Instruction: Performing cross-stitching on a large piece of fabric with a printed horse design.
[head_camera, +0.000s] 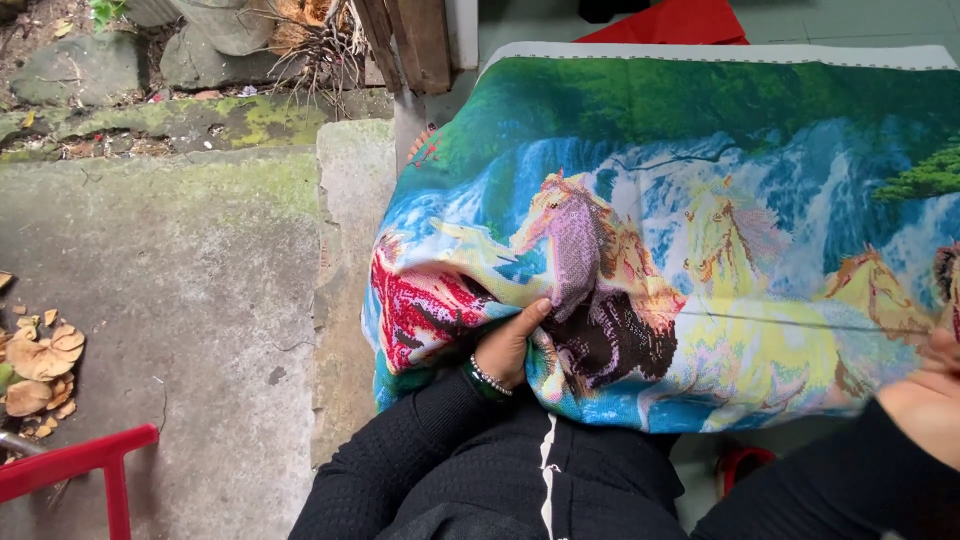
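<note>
Fingers (520, 330) half under embroidered cloth (700, 200)

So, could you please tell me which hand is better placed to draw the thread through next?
Probably the right hand: the taut thread runs to it, while the left hand grips the embroidered cloth.

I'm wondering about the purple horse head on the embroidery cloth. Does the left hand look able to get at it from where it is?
Probably yes. The left hand grips a fold of the embroidery cloth, thumb pointing up just below the purple horse head. Nothing lies between them.
</note>
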